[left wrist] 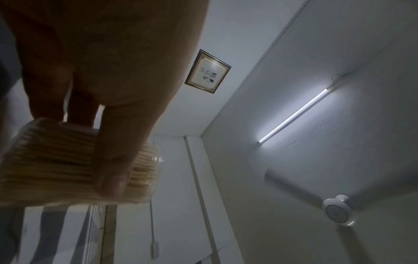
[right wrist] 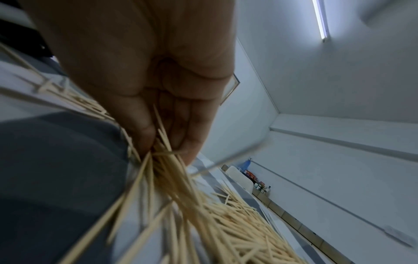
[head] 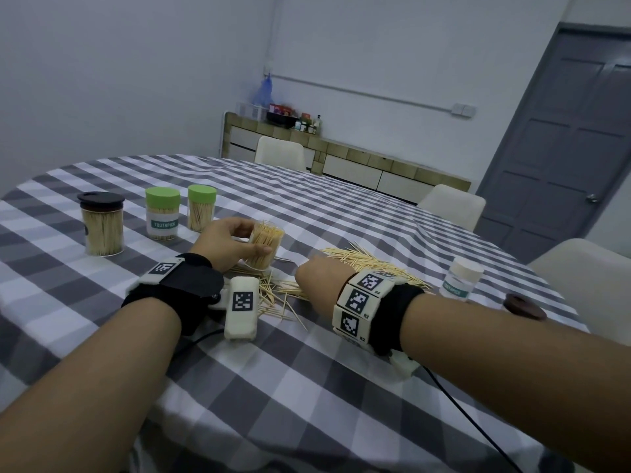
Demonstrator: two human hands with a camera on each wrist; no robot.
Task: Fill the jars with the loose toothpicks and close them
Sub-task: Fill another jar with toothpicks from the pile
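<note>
Holding open jar tilted, left hand curls round it; right hand pinches loose toothpicks. Two lidded jars read "TOOTHPICK".

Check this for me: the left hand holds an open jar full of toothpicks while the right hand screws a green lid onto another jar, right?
Not quite. The left hand does hold the open jar, but the right hand is pinching loose toothpicks from the pile, not screwing on a lid. The right wrist view shows it.
</note>
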